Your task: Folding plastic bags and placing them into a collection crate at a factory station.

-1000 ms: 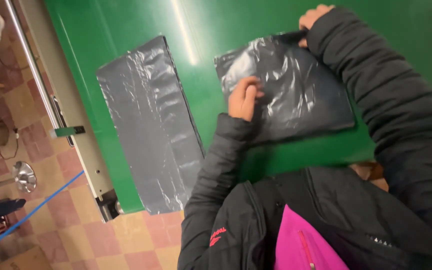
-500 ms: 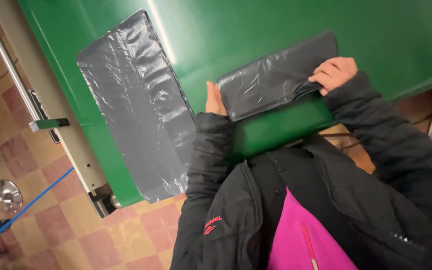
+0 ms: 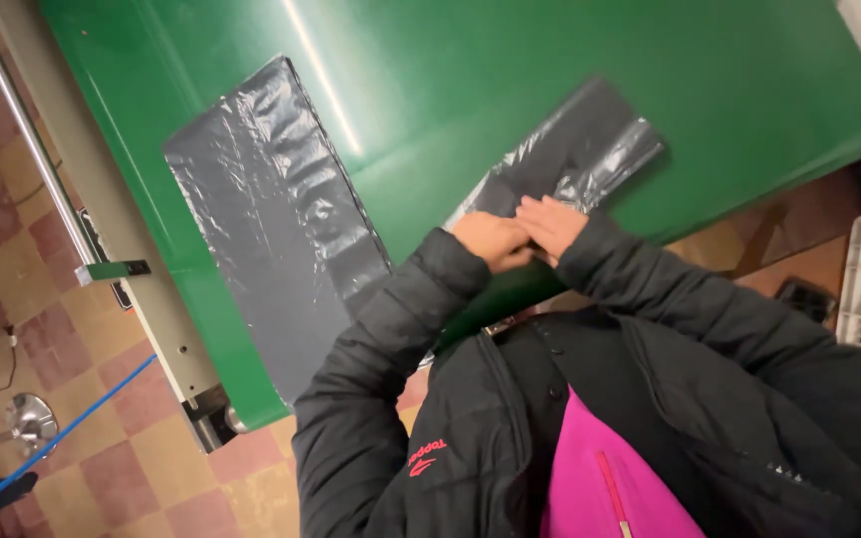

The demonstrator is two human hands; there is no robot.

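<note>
Nearest, at the near edge of the green flat-topped bench: left hand and right hand side by side, touching, both pressed down on the near end of a folded dark grey plastic bag. Left fingers curled over the fold, seemingly pinching the film, though hard to tell for sure with the knuckles hiding the tips; right hand flatter, fingers spread along the plastic. Black padded jacket sleeves running back from both wrists, a pink garment showing at the open front. Folded bag lying as a narrow strip, slanting from the hands toward the bench's right end, glossy and creased. Farther left on the bench, well apart: a second dark grey plastic bag, spread flat as a long rectangle, one short end at the near edge. Beyond the bench's left edge, a pale metal rail and checked floor tiles.
</note>
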